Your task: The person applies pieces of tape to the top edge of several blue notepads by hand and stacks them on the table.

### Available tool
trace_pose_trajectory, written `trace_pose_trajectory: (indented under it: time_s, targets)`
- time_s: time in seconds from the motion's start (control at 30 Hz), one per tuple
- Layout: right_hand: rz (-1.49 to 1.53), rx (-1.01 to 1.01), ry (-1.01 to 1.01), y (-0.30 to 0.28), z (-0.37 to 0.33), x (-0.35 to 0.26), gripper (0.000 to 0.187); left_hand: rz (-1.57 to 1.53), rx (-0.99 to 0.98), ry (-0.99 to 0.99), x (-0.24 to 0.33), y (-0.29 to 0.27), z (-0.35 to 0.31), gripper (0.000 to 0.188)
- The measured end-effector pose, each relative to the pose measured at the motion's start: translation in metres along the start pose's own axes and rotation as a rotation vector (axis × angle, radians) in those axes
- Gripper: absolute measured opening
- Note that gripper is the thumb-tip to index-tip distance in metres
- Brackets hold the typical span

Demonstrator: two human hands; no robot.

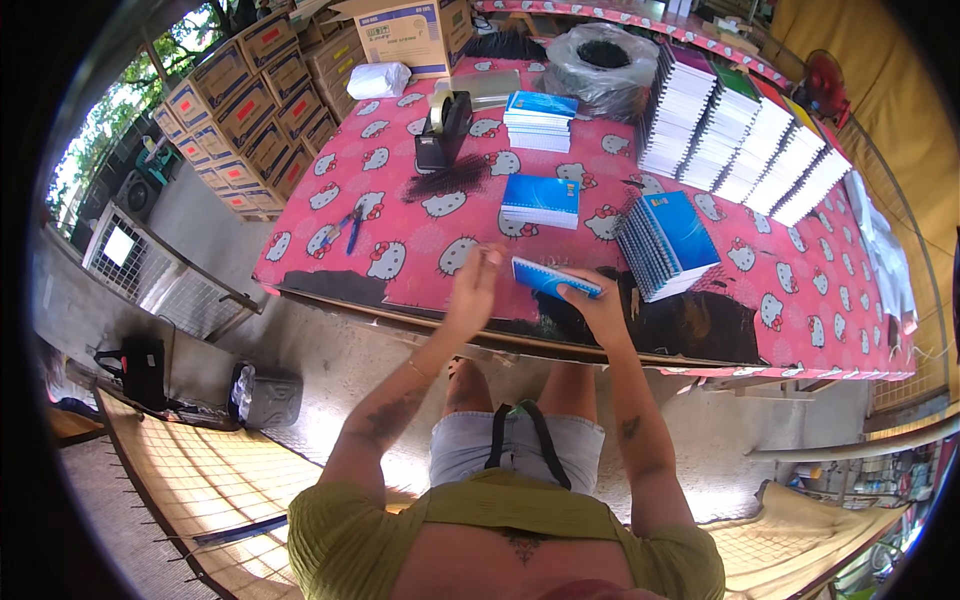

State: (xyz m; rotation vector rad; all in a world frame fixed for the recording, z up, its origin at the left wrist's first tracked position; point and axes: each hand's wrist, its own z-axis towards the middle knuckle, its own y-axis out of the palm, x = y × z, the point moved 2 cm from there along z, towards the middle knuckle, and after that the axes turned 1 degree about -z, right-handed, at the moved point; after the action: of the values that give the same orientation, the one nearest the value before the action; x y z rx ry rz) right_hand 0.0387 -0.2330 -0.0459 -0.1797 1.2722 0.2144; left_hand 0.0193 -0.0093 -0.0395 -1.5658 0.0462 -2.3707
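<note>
My right hand [600, 308] grips a small blue-covered notebook [552, 278] with a spiral along its edge, tilted above the table's near edge. Just left of it my left hand [476, 290] is raised, its fingers curled together; anything in them is too small to make out. Beyond my hands lies a short pile of blue-covered booklets [540, 202] with no spiral visible. A taller stack of blue spiral notebooks [672, 240] stands to the right. Another blue-covered pile [540, 122] sits farther back.
Loose black spiral coils [455, 180] lie beside a black tape dispenser [443, 135]. A blue-handled tool [354, 230] rests at left. Large spiral-bound stacks [685, 115] and a plastic-wrapped coil bundle [600, 75] stand at the back. The pink patterned table cover [420, 285] is torn near the front.
</note>
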Motion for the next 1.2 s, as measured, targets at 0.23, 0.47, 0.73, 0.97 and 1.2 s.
trace_pose_trajectory:
  time_s: [0.23,0.47,0.73,0.97,1.2]
  targets:
    - [0.023,-0.017,0.054,0.000,0.000,-0.001,0.028,-0.151,0.089,-0.069,0.030,-0.013,-0.004,0.028]
    - [0.009,-0.035,0.012,0.012,0.003,0.004,0.029,0.230,-0.097,0.200,0.041,-0.034,-0.012,0.024]
    - [0.023,-0.035,0.041,0.014,-0.003,0.006,0.027,0.352,-0.025,0.285,0.033,-0.033,-0.006,0.019]
    - [0.022,-0.046,0.036,0.013,-0.002,0.007,0.024,0.336,-0.211,0.308,0.029,-0.036,0.018,0.020]
    - [-0.025,-0.072,0.037,0.015,-0.003,-0.001,0.022,0.207,-0.607,-0.017,0.018,-0.046,0.045,0.020]
